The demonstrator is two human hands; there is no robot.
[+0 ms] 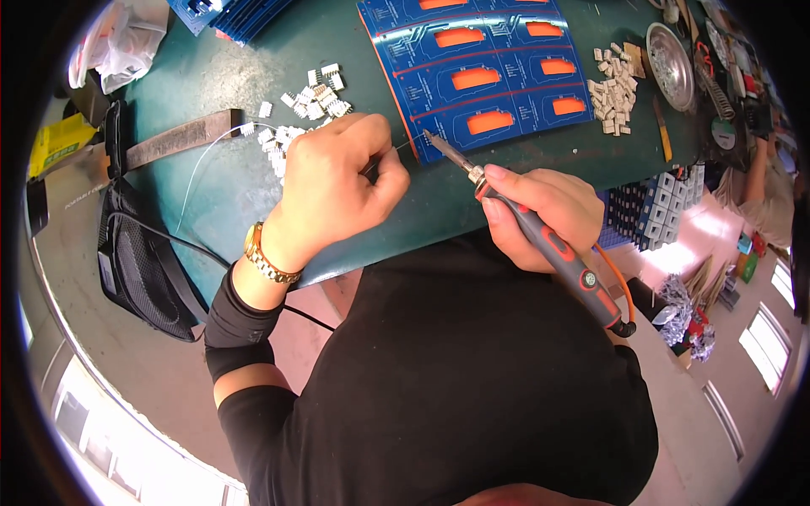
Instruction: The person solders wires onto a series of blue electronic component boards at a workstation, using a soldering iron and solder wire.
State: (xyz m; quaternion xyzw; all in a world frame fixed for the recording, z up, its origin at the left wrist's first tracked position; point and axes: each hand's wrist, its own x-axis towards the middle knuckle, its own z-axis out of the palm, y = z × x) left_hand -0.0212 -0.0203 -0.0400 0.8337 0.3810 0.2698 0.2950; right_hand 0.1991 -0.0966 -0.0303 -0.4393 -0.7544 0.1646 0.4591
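- I read left hand (342, 181) as a closed fist, thumb pressed to curled fingers, pinching a thin wire (405, 144) that points right, toward the iron's tip.
- Right hand (550, 215) is wrapped pen-style around a grey-and-orange soldering iron (582, 282); tip sits ahead and left of that grip.
- Blue board panel (508, 91) with orange openings: ahead of the right grip, just right of the left one. Tip is at its near-left corner; I can't tell if it's touching.
- White connectors (314, 105): loose pile just beyond and left of the left grip, partly hidden by the hand.
- Cream connectors (613, 93): heaped beyond the right grip, beside the panel's right edge.
- Metal bowl (669, 69): past that heap, farther right of the right grip.
- Green tabletop (228, 63) under all of it.
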